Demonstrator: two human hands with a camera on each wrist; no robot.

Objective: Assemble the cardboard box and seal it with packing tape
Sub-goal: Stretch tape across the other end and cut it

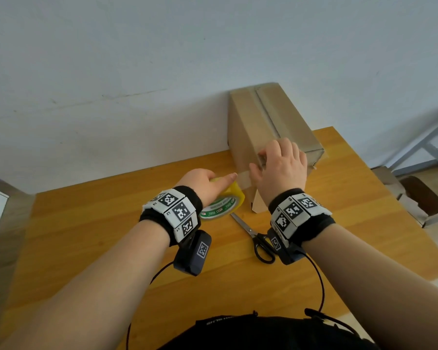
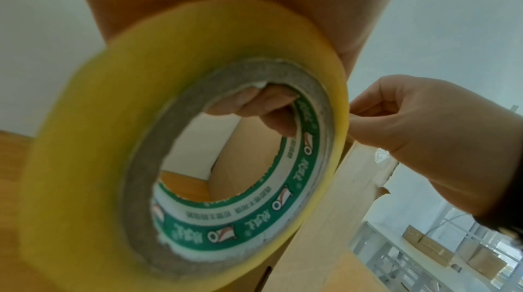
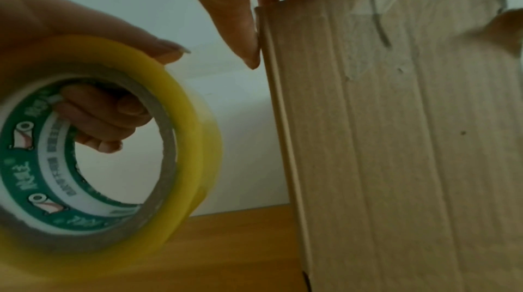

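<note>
A long brown cardboard box lies on the wooden table, its far end against the wall. My right hand holds its near end, fingers bent over the top and thumb pressed to the left side. Left of the box, my left hand grips a yellow packing tape roll, fingers through the core and index finger along the outside. A short clear tape strip runs from the roll to the box under my right thumb.
Black-handled scissors lie shut on the table just in front of the box, between my wrists. Off the table's right edge, another open carton sits on the floor beside a grey metal frame. A pale wall rises behind the table.
</note>
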